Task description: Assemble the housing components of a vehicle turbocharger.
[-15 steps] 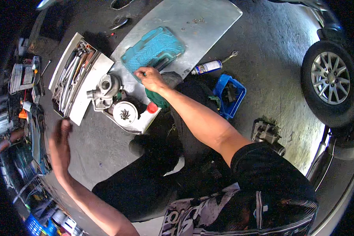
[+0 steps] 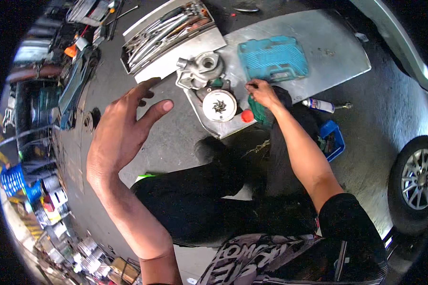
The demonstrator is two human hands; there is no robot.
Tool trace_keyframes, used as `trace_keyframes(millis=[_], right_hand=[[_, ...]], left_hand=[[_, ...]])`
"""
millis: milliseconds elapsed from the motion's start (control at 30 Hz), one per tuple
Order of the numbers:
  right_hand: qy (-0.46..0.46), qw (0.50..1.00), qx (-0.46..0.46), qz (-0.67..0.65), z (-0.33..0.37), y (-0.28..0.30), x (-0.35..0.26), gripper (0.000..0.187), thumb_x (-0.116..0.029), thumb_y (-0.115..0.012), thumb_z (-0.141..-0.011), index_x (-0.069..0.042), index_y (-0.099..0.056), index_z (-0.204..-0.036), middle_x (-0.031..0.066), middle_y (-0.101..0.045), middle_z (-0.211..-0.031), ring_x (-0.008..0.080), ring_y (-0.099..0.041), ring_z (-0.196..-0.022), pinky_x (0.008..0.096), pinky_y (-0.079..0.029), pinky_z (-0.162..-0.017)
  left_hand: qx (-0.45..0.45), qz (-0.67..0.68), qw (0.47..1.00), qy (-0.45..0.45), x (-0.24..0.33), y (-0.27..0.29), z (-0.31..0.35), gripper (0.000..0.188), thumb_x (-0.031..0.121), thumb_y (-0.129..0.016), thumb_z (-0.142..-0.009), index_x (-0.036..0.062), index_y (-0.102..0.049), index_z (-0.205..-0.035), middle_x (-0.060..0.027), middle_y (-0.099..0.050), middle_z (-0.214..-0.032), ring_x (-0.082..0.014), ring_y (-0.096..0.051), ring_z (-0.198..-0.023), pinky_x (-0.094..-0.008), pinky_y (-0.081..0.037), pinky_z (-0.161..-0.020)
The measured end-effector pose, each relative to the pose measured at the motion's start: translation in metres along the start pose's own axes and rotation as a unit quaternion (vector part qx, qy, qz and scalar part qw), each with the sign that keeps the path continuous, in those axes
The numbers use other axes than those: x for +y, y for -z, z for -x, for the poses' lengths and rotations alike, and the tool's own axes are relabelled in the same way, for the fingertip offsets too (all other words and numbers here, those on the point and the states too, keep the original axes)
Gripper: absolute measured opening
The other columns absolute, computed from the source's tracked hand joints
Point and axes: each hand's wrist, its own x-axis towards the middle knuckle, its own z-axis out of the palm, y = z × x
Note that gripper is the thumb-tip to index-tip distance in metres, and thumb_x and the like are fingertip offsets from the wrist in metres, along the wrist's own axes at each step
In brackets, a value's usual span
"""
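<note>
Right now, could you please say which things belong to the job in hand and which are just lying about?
Probably the job:
- grey scroll-shaped metal housing
- round white disc with bladed centre
- teal rectangular plastic case

Apparently lying about:
- blue-and-white cylindrical can
- blue plastic bin

- A wide fisheye camera, the left of a side-by-side pair worn on the head, looks down over the wearer's printed shirt point(image 2: 266, 259) at bottom center and dark trousers point(image 2: 190, 204) just above.
- Nearest the lens, the left hand point(image 2: 121, 128) looms at center left; the right hand point(image 2: 264, 93), farther off, appears smaller above center.
- Coverage stretches from a metal panel point(image 2: 335, 42) at upper right to a wheel point(image 2: 416, 178) at the right edge, beside the dark rim.
</note>
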Motion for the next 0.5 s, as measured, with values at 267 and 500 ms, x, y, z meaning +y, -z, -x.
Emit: trace_keyframes(millis=[267, 500], right_hand=[[-0.069, 0.995, -0.067, -0.008, 0.01, -0.001, -0.001, 0.024, -0.024, -0.061, -0.093, -0.003, -0.066, -0.104, 0.0024, -0.066, -0.08, 0.0096, -0.059, -0.063, 0.0264, -0.048, -0.055], [-0.118, 0.99, -0.071, 0.011, 0.019, 0.009, 0.021, 0.022, -0.022, -0.064, -0.09, -0.001, -0.069, -0.094, 0.0088, -0.065, -0.07, 0.0162, -0.06, -0.056, 0.0319, -0.048, -0.052]], left_hand=[[-0.024, -0.004, 0.999, 0.046, -0.012, 0.012, 0.007, 0.057, 0.044, -0.064, -0.089, 0.0078, -0.054, -0.132, -0.0182, -0.067, -0.113, -0.0285, -0.064, -0.107, -0.0386, -0.047, -0.092], [0.021, 0.042, 0.999, 0.006, -0.025, 0.016, 0.023, 0.062, 0.05, -0.062, -0.089, 0.0023, -0.057, -0.128, -0.021, -0.067, -0.111, -0.0297, -0.064, -0.104, -0.0388, -0.048, -0.091]])
